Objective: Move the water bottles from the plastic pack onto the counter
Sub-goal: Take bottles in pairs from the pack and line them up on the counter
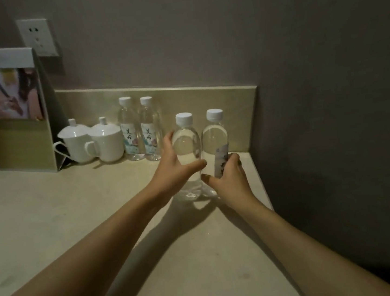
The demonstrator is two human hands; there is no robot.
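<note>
Two clear water bottles with white caps stand side by side near the counter's right end. My left hand [175, 168] grips the left one [186, 138], thumb across its front. My right hand [229, 180] grips the right one [215, 137] low down, over its label. Both bottles rest upright on the beige counter [76, 222]. Two more labelled bottles, one [128, 128] beside the other [149, 128], stand further back against the low backsplash. No plastic pack is in view.
Two white lidded cups, one [76, 142] next to the other [107, 143], sit left of the back bottles. A standing card holder [12, 108] fills the far left, under a wall socket [36, 37]. A dark wall [333, 132] bounds the counter on the right.
</note>
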